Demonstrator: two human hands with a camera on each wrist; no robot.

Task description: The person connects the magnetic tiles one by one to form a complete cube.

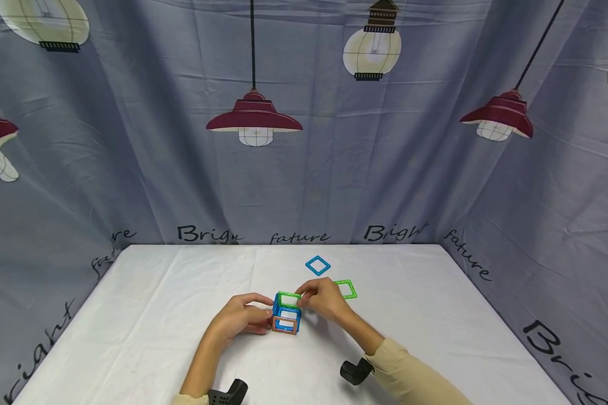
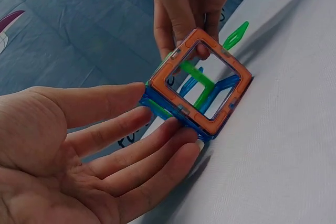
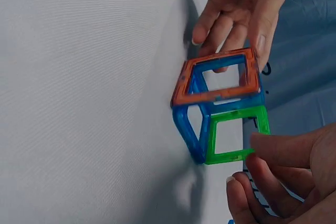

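Note:
A small box of square magnetic tiles stands on the white cloth, with an orange tile [image 2: 161, 77] facing the near side and blue tiles [image 3: 181, 121] on other sides. On its top is a green tile [image 3: 227, 157], which my right hand [image 1: 325, 298] pinches by its edge between thumb and finger. My left hand [image 1: 233, 318] rests its extended fingertips against the left side of the box, the palm held away from it. The far lower part of the box is partly hidden.
Beyond the right hand lies another green tile [image 1: 354, 289], partly covered by that hand. A blue tile [image 1: 318, 274] lies farther back on the white-covered table [image 1: 182, 281]. A grey printed curtain [image 1: 304, 185] hangs behind and along both sides.

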